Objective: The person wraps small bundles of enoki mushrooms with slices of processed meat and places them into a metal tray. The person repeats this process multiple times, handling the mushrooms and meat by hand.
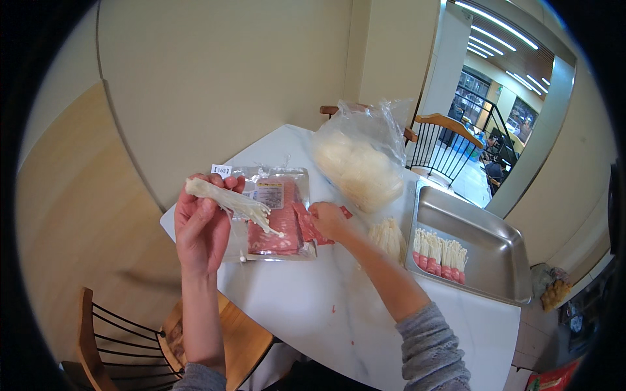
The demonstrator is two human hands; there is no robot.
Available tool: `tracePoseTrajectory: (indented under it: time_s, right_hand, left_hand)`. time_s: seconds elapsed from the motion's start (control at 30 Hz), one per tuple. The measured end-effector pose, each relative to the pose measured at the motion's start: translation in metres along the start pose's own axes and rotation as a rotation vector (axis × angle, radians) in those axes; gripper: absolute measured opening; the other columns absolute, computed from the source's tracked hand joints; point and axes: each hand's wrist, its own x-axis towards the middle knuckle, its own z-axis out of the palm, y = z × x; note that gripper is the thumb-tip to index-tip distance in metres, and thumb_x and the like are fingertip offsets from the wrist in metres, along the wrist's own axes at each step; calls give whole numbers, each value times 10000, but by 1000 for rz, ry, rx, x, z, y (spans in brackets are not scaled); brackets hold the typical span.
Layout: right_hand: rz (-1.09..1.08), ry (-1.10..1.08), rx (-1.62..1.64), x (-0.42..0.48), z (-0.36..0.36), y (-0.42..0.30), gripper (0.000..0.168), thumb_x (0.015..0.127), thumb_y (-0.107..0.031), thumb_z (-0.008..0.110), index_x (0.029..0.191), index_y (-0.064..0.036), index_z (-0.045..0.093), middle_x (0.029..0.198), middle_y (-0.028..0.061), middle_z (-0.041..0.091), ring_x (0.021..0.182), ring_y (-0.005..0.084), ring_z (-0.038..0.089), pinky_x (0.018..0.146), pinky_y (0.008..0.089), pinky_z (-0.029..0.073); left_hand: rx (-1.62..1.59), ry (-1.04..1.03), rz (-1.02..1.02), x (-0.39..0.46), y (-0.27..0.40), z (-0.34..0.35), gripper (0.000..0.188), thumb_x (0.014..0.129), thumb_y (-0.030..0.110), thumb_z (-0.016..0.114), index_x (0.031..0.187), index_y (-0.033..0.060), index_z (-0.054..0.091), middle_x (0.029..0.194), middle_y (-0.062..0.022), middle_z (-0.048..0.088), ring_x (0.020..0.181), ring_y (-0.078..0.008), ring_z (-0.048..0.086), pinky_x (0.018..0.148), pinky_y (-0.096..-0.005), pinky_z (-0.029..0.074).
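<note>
My left hand (203,222) is raised at the left with a small bundle of enoki mushrooms (230,199) gripped in it, caps pointing right. Beyond and below it lies a clear plastic pack of thin-sliced marbled meat (274,234) bearing a label. Just right of that pack, my right hand (328,221) has a loose red meat slice (306,226) at its fingers; its fingertips are partly hidden. A loose pile of enoki (387,238) rests beside the steel pan (489,293). Inside the pan, several meat-wrapped enoki rolls (438,259) stand in a row at the left side.
A large clear plastic bag of enoki (362,166) sits at the far side of the white marbled table (303,293). Wooden chairs (447,128) stand beyond the table and at the lower left. Small red scraps dot the tabletop. Farther off, people sit beyond the opening.
</note>
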Motion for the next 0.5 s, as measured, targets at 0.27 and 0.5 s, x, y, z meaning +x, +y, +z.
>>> tracePoseTrajectory:
  time_s: [0.27, 0.5]
  right_hand:
    - [288, -210, -32, 43, 17, -16, 376, 724, -236, 741, 966, 38, 656, 993, 253, 648, 993, 357, 625, 856, 403, 500]
    - [200, -50, 361, 25, 1, -1, 353, 721, -193, 735, 974, 38, 647, 880, 201, 677, 795, 291, 660, 721, 364, 508]
  left_hand:
    - [109, 107, -173, -8, -15, -9, 204, 827, 9, 619, 1017, 63, 569, 1035, -89, 622, 1145, -264, 525, 1109, -452, 276]
    - [-13, 118, -145, 1, -30, -11, 226, 842, -12, 596, 1058, 45, 563, 1059, -107, 626, 1193, -287, 506, 1092, -432, 317]
